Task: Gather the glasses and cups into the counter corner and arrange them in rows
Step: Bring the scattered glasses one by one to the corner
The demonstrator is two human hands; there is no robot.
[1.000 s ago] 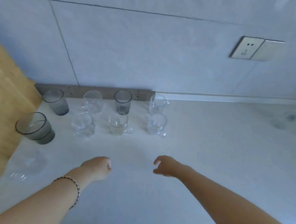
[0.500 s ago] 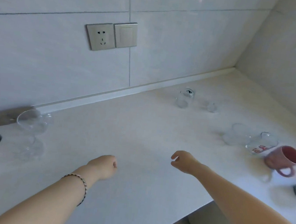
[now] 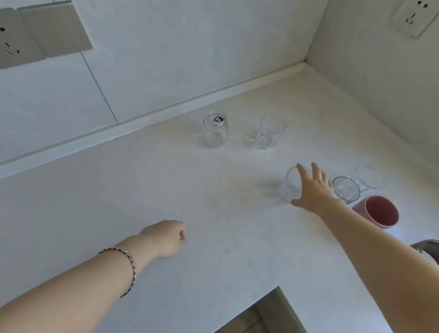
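Glass [image 3: 289, 186] on the counter [image 3: 220, 220], near the pink cup [image 3: 378, 213]: the right hand [image 3: 314, 192] has just reached it, fingers spread, not gripping yet. Left hand [image 3: 166, 238] curled, empty. Likely the next to move.

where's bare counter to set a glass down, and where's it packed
Bare: the counter between the left hand and the wall strip, left of the logo mug; also the back corner beyond the small glass mug. Crowded: around the right hand, where a clear glass, a dark-rimmed glass, a third glass and the pink mug sit close together.
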